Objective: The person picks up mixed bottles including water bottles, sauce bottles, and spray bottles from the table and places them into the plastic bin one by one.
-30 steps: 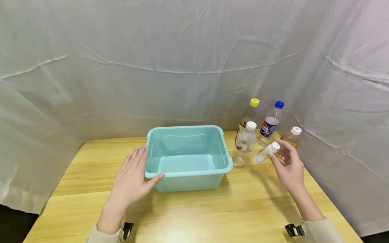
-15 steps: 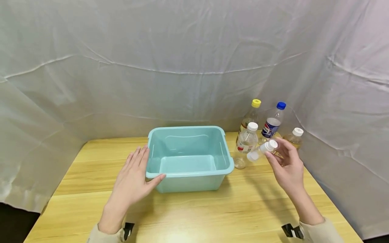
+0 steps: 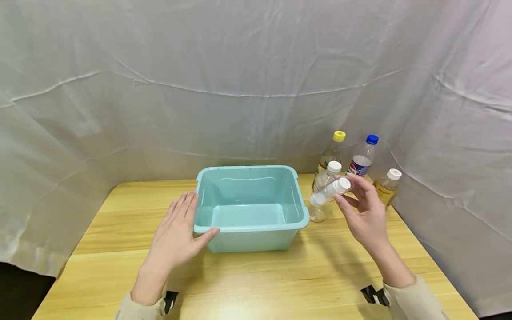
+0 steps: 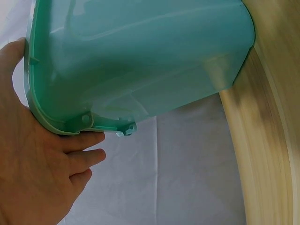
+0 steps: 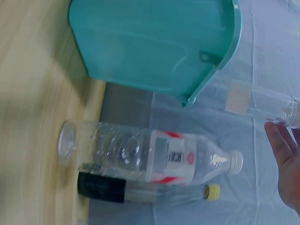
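An aqua plastic tub (image 3: 250, 240) stands on the wooden table. My left hand (image 3: 174, 246) rests at its near left corner, fingers straight along the left side and thumb over the front rim; in the left wrist view that hand (image 4: 47, 164) lies against the rim. My right hand (image 3: 366, 213) pinches a small clear bottle with a white cap (image 3: 330, 191) near the cap end, tilted and raised above the table. It overlaps a standing clear bottle with a white cap (image 3: 334, 167) in the head view. In the right wrist view the small bottle (image 5: 262, 101) is well above the tub's rim height.
Behind the right hand stand a yellow-capped bottle (image 3: 331, 153), a blue-capped bottle with a blue label (image 3: 361, 162) and an amber bottle with a white cap (image 3: 386, 189). Grey curtain (image 3: 240, 80) closes off the back and sides of the table.
My right hand has carried the small bottle left and slightly up, toward the tub, and more of the amber bottle shows. The left hand stays at the tub's corner.
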